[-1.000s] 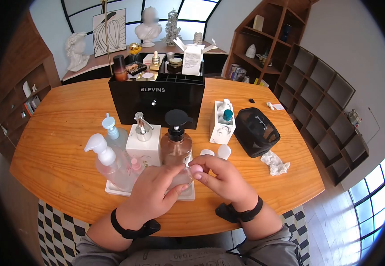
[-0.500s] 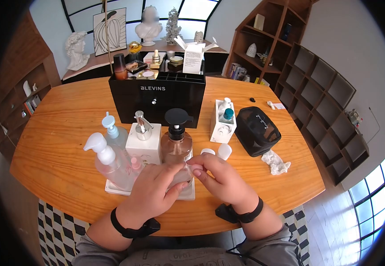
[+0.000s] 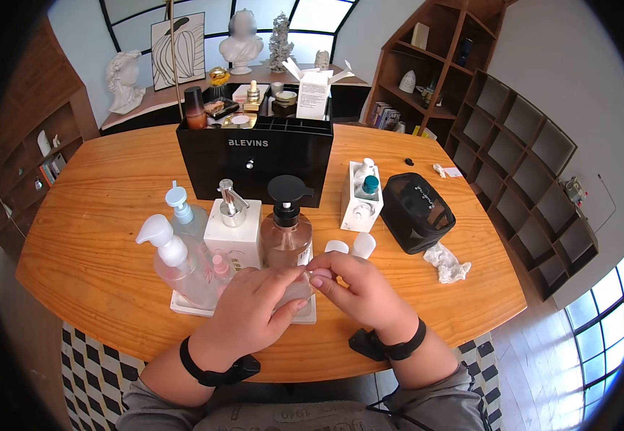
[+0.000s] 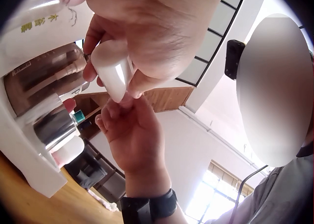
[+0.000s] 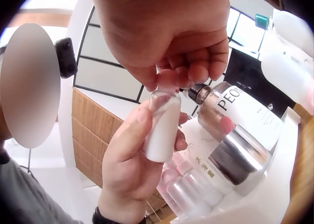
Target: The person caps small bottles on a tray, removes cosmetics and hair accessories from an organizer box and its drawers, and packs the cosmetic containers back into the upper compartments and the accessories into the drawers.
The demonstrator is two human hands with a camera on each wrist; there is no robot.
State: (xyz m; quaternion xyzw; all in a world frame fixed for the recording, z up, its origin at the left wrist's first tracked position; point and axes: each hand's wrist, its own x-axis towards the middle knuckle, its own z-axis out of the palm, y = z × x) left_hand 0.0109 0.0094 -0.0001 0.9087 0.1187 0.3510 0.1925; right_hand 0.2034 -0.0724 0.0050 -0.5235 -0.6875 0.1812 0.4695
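Over the desk (image 3: 75, 237), near the tray (image 3: 309, 314), my left hand (image 3: 251, 309) is gripping the bottle (image 5: 164, 131), apparently to steady it, while my right hand (image 3: 359, 287) is pinching its pink cap (image 5: 168, 80) against that hold.

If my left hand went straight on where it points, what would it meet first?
Probably your right hand, pinching the pink cap of the bottle your left hand holds; depth is unclear.

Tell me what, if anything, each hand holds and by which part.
The left hand grips a small white-filled bottle by its body; the right hand pinches the pink cap by its sides.
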